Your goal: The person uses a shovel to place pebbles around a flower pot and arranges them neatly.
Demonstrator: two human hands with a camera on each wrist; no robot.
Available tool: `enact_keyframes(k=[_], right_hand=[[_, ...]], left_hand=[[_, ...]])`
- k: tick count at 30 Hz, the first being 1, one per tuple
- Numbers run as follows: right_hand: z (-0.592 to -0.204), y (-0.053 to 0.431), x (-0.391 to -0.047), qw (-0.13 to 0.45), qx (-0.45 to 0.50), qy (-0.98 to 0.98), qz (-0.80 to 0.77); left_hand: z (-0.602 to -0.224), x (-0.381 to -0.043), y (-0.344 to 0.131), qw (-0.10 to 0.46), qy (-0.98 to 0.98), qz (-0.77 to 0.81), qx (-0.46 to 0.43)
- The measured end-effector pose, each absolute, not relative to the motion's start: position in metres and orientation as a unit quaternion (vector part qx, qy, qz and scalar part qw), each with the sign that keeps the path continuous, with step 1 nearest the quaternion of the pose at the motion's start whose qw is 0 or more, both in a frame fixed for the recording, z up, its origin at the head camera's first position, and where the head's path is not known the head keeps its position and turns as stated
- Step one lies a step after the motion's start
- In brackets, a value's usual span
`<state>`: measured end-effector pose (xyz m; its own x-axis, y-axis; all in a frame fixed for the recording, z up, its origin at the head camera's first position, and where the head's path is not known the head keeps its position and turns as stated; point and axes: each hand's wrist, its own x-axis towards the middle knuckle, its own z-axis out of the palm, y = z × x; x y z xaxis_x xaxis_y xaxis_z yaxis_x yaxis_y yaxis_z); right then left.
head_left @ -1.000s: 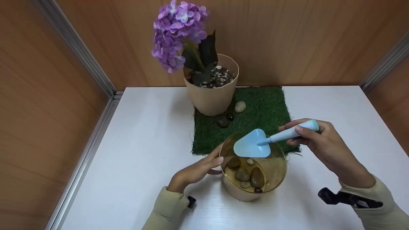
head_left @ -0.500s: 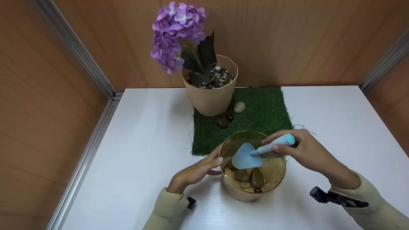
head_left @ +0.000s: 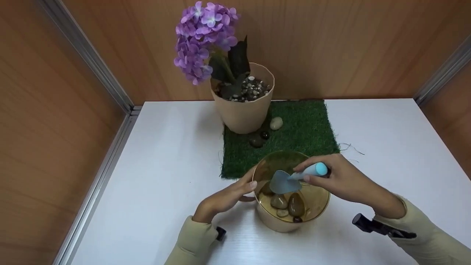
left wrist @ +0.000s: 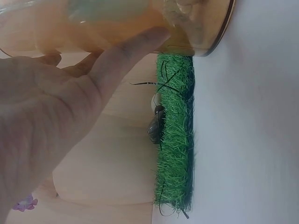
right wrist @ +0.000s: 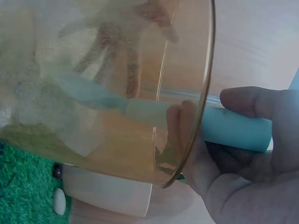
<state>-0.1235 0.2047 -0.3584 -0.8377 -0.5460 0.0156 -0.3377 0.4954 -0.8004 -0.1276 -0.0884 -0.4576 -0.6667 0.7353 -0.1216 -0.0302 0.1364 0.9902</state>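
Note:
A light blue hand trowel (head_left: 282, 183) slants down into a transparent amber bowl (head_left: 274, 221), its blade below the rim over the stones. My right hand (head_left: 347, 180) grips the handle above the bowl's right side; in the right wrist view, thumb and fingers close around the handle (right wrist: 238, 129). My left hand (head_left: 226, 198) rests on the bowl's left outer wall, fingers straight and spread against it in the left wrist view. Inside the bowl lie several stones, among them a long brown stone (head_left: 296, 205) and a dark round one (head_left: 297, 219). The blade hides part of the pile.
Behind the bowl lies a green artificial grass mat (head_left: 305, 121). A beige pot (head_left: 241, 117) with purple flowers (head_left: 206, 36) stands at its back left. A pale stone (head_left: 276, 123) and dark stones (head_left: 256, 141) sit by the pot. Wooden panels surround the white table (head_left: 165, 147).
My right hand has moved left and down, lowering the trowel from above the rim into the bowl. My left hand and the bowl have stayed in place.

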Motion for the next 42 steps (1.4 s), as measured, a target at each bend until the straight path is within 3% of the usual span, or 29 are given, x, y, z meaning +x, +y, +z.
enact_keyframes(k=[17, 42], right_hand=[[-0.368, 0.187, -0.120, 0.053, -0.307, 0.883, -0.350], [-0.382, 0.172, -0.122, 0.101, -0.317, 0.864, -0.378]], left_hand=[[-0.458, -0.128, -0.088, 0.315, 0.674, 0.614, 0.264], [-0.457, -0.127, -0.088, 0.318, 0.681, 0.606, 0.258]])
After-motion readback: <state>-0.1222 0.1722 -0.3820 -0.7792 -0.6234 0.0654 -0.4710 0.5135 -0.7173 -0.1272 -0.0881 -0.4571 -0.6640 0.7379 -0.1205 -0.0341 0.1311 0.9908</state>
